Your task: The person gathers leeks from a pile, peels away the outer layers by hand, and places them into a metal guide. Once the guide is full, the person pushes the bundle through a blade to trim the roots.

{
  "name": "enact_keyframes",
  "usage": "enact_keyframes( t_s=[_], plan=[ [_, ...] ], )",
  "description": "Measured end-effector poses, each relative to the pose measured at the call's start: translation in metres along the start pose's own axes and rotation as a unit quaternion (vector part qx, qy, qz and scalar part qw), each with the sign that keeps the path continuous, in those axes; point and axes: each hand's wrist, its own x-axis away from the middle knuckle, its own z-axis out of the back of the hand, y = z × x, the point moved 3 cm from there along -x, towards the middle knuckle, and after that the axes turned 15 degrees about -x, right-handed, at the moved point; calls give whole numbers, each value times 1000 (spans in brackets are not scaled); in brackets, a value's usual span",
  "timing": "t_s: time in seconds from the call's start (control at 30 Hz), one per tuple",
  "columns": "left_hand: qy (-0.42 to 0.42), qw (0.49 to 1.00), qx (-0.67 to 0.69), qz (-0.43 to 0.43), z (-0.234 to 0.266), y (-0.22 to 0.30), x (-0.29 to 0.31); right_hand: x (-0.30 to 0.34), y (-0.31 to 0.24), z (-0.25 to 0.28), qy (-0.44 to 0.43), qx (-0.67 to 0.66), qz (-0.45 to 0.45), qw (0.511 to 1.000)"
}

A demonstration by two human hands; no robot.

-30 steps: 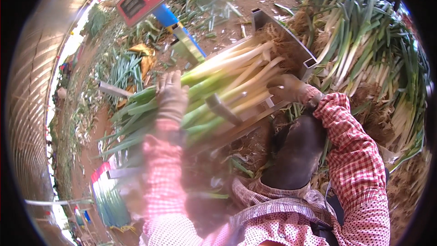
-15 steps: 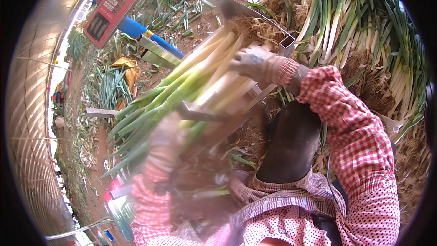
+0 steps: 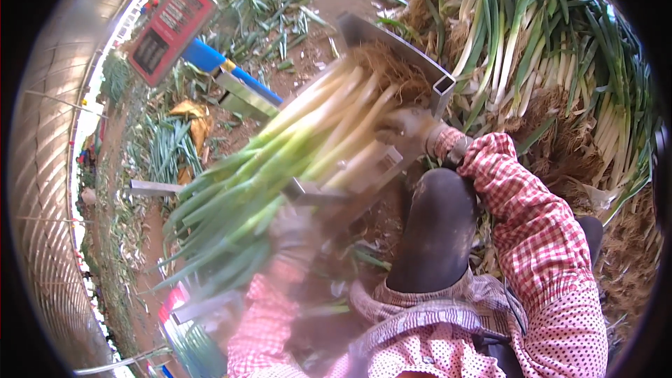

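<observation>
A thick bundle of green onions (image 3: 280, 140) lies slantwise in a metal frame (image 3: 392, 35), with the roots toward the upper right and the green leaves toward the lower left. My right hand (image 3: 409, 129), in a pale glove, is at the bundle's right side just below the roots, its slightly smeared fingers curled against the outer stalks. Beside the leaves, near a metal bracket (image 3: 315, 192) on the frame's near side, is my gloved left hand (image 3: 290, 231). Motion blurs it, and its fingers cannot be made out.
A red scale display (image 3: 171, 31) stands on a blue post (image 3: 231, 70) at the upper left. More green onions (image 3: 518, 35) are heaped at the upper right, roots facing me. Loose leaves (image 3: 259, 7) litter the soil beyond. My dark-clad knee (image 3: 437, 231) is close to the frame.
My right hand has slid off the top of the stalks toward the bundle's near right side. My left hand has moved right and slightly nearer to me. The view has shifted slightly.
</observation>
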Motion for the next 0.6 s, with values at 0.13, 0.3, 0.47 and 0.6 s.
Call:
enact_keyframes(
  t_s=[0.13,0.3,0.47,0.6],
  plan=[
    [24,997,77,-9,61,-34,-18,-15,-3,-1,48,69,11,996],
    [177,980,85,13,59,-41,-92,-50,-31,11,124,267,181,938],
    [250,960,119,-52,39,-50,-106,-31,-26,-3,36,169,10,985],
    [235,953,159,-110,30,-37,-120,-26,6,-1,37,51,9,998]
  ],
)
